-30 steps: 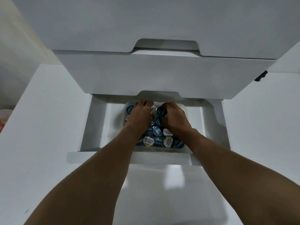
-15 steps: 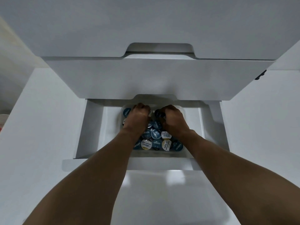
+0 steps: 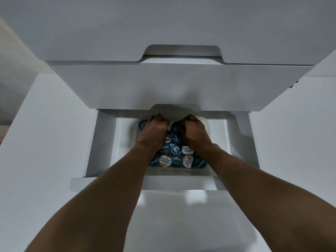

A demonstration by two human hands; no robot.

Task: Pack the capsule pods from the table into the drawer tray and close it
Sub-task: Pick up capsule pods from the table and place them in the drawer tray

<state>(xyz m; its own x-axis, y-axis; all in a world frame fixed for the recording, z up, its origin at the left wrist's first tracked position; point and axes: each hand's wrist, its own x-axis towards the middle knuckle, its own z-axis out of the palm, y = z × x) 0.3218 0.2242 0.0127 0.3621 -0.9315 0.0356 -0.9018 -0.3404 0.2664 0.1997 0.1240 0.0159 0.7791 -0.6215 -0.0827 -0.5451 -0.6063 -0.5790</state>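
Note:
Several blue and a few white-and-gold capsule pods (image 3: 175, 149) fill a clear plastic tray (image 3: 207, 124) inside the open white drawer (image 3: 107, 142). Both my hands are down in the tray's far end. My left hand (image 3: 154, 130) lies knuckles up with its fingers curled down round pods near a blue one at the tray's far left corner. My right hand (image 3: 192, 132) curls its fingers round a dark pod (image 3: 176, 126) between the two hands. The fingertips are hidden among the pods.
A closed upper drawer front (image 3: 163, 84) overhangs the back of the open drawer, just above my knuckles. The drawer's front panel (image 3: 145, 183) runs under my forearms. White cabinet sides (image 3: 36, 142) stand left and right.
Both hands have stayed in the far end of the tray, their fingers curling in tighter among the pods. My head has shifted a little, so the drawer sits lower in view.

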